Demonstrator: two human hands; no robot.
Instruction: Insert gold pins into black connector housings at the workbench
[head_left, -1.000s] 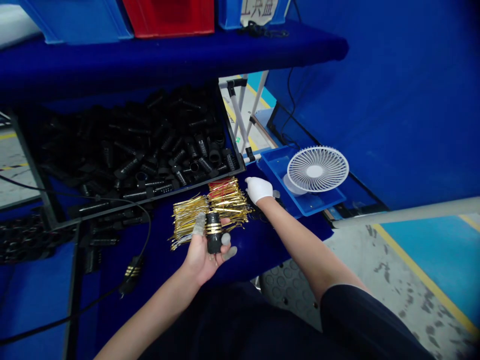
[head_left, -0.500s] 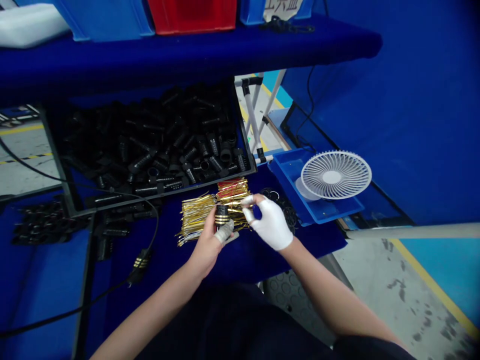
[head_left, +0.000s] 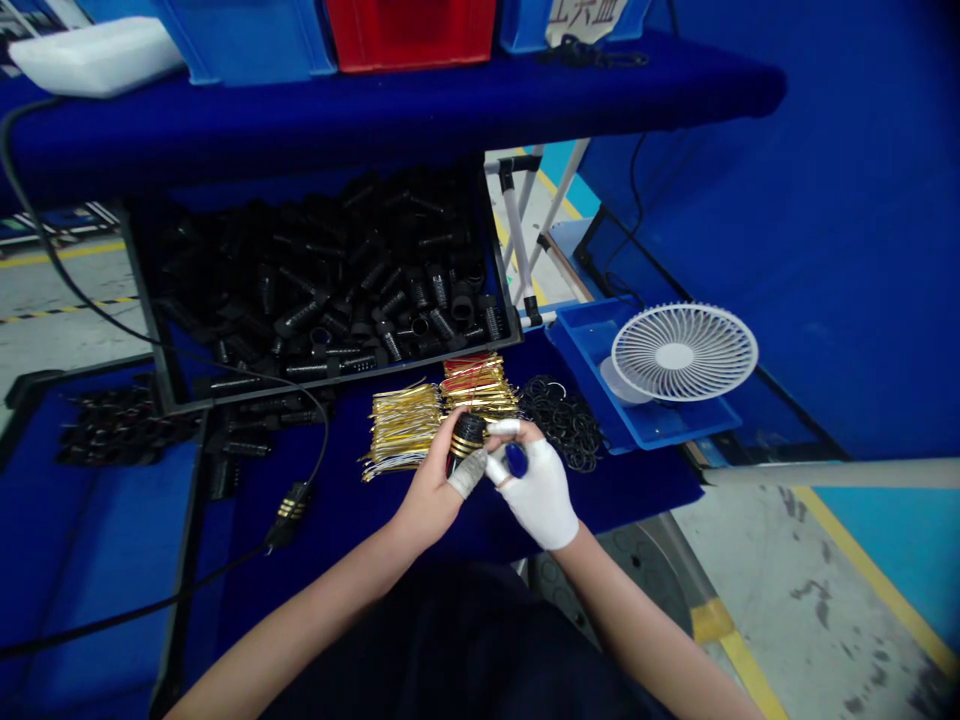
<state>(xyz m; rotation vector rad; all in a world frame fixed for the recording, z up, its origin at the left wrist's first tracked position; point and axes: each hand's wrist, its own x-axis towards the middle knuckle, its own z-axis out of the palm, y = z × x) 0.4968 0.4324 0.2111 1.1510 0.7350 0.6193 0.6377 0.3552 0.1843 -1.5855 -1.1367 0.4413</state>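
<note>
The left hand holds a black ribbed cylinder with gold bands; the white-gloved right hand meets it, near black rubber-like rings on the blue cloth-covered desk.

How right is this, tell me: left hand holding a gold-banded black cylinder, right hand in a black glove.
The colour is wrong: the head view shows the right hand in a white glove. The left hand holds the cylinder.

Desk: dark blue covering | Shelf: blue-covered, spanning above desk | Wall: plain blue panel, right | Frame: white tubes, black joints, behind desk | Floor: grey, scuffed, yellow line beside turquoise area, lower right | Light: even, bright on floor, dim under shelf
</note>
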